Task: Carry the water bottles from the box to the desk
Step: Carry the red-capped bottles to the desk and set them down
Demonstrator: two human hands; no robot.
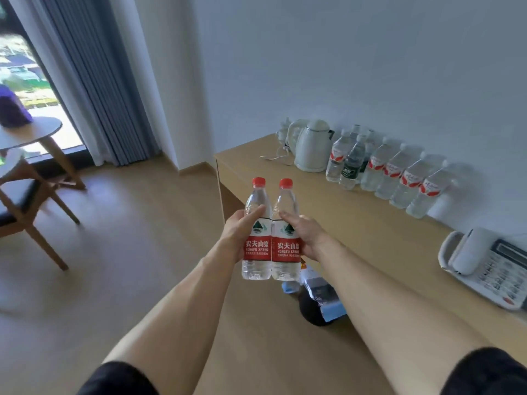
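Two clear water bottles with red caps and red labels stand upright side by side in the air in front of me. My left hand [238,233] grips the left bottle [257,243] round its label. My right hand [306,235] grips the right bottle [286,246] the same way. Both bottles hang over the floor just off the near left corner of the light wooden desk [356,223]. The box is out of view.
Several water bottles [399,175] line the wall on the desk beside a white kettle [312,146] with its cord. A white phone [484,266] sits at the desk's right. A dark bag [316,303] lies below my arms. A wooden chair [25,201] and round table [31,132] stand left.
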